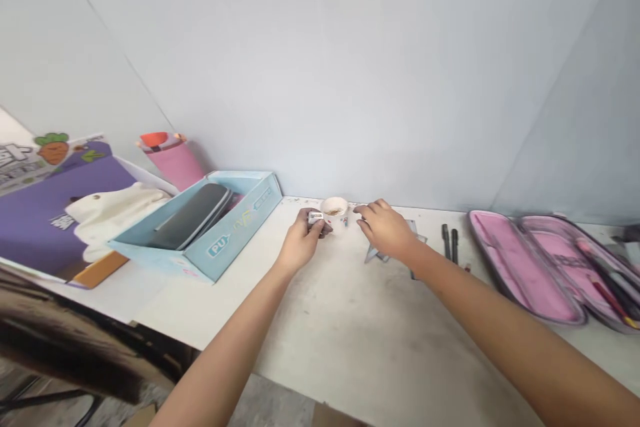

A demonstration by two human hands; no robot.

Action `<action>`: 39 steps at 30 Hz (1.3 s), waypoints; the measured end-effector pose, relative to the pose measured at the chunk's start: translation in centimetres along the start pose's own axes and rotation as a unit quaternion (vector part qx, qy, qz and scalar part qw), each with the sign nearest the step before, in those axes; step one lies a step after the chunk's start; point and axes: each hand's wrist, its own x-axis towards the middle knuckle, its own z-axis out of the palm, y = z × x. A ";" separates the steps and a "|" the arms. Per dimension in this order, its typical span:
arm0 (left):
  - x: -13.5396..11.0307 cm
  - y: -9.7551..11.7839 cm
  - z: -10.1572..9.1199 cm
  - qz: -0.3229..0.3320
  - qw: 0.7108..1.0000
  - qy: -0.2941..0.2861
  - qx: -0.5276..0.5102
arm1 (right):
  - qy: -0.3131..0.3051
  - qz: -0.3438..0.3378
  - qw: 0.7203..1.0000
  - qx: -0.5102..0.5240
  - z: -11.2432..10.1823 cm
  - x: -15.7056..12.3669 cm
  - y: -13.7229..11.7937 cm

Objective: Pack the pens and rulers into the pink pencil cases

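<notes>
My left hand point(301, 241) holds a small white-and-silver pencil sharpener point(315, 217) between its fingers, just beside a small white bowl point(334, 208) with shavings inside. My right hand point(383, 228) hovers at the bowl's other side, fingers curled and slightly apart, apparently holding nothing. A short thin coloured item point(345, 219) stands in front of the bowl between my hands, too small to identify. Behind my right hand, a clear acrylic stand point(377, 255) is partly hidden.
To the left, a light blue box point(245, 227) holds a dark grey case. A purple package with a white plush point(65, 213) and a pink cup point(175, 163) lie beyond it. To the right are several dark pens point(449, 243) and an open pink pencil case point(530, 267).
</notes>
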 end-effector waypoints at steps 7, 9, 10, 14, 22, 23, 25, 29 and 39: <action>3.3 2.3 -3.3 0.052 0.989 -0.024 0.134 | -0.103 0.023 0.993 -0.048 2.4 4.4 -2.6; 4.2 3.2 -3.5 0.074 0.972 -0.017 0.222 | -0.107 0.010 0.992 -0.062 2.7 4.7 -2.7; 4.5 3.5 -3.5 0.081 0.955 -0.019 0.284 | -0.106 0.004 0.992 -0.065 2.8 4.7 -2.7; 5.2 3.7 -2.4 0.072 0.835 -0.132 0.529 | -0.101 -0.012 0.992 -0.073 2.8 4.7 -2.7; 5.6 2.7 -1.9 0.108 0.825 -0.132 0.539 | -0.094 -0.015 0.993 -0.076 2.6 4.5 -2.9; 5.6 2.6 -2.1 0.109 0.851 -0.127 0.498 | -0.096 -0.011 0.992 -0.078 2.6 4.5 -2.9; 5.6 2.5 -2.4 0.094 0.918 -0.103 0.372 | -0.099 0.003 0.992 -0.081 2.4 4.5 -2.7; 4.8 2.8 -2.3 0.025 0.990 -0.113 0.082 | -0.065 0.066 0.996 -0.002 1.4 4.1 -2.0; 3.6 6.9 4.6 0.042 0.979 -0.200 -0.012 | 0.041 0.079 0.957 0.275 -3.3 -0.2 2.5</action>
